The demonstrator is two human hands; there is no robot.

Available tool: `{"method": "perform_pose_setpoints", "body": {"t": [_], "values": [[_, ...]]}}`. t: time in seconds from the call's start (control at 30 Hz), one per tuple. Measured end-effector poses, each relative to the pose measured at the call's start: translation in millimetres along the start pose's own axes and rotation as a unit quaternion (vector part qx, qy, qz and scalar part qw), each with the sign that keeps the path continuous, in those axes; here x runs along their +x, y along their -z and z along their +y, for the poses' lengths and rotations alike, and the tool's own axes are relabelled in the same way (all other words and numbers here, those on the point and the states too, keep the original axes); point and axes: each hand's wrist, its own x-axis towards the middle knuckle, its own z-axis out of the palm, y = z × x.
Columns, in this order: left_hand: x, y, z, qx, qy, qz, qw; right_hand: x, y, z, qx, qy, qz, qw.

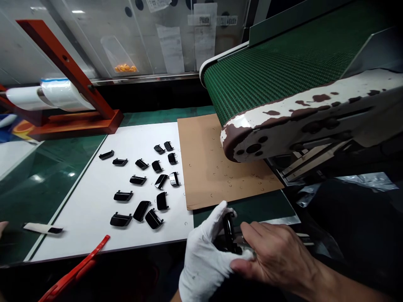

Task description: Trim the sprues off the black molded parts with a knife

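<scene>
My left hand (204,256), in a white glove, is closed around a glossy black plastic part (229,230) near the table's front edge. The part is held upright between thumb and fingers. My bare right hand (270,251) is closed right beside it, fingertips at the part's right side; what those fingers grip is hidden. On the white sheet (85,201) to the left lie several similar black plastic parts (122,196), spaced apart, with small tabs along one side. A brown cardboard sheet (201,167) beyond my hands carries several tiny curled scraps.
A green conveyor belt (252,79) with a chipped white frame overhangs the cardboard from the right. Back left stands an orange stand (107,119) with plastic film rolls (63,94). A red strip (78,268) crosses the front edge. At far left shows another person's fingertip (2,227).
</scene>
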Motion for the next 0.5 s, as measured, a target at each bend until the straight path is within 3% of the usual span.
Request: {"method": "perform_pose_setpoints", "body": {"t": [0.23, 0.33, 0.5], "values": [[4.9, -8.5, 8.4, -0.143, 0.031, 0.011, 0.989, 8.8, 6.1, -5.6, 0.008, -0.037, 0.105, 0.994], [4.0, -8.3, 9.5, -0.16, 0.022, 0.009, 0.987, 12.4, 11.1, -6.8, -0.021, -0.053, 0.09, 0.994], [0.3, -4.2, 5.8, -0.093, -0.013, -0.011, 0.996, 13.0, 14.8, -6.7, -0.032, -0.074, 0.046, 0.996]]}}
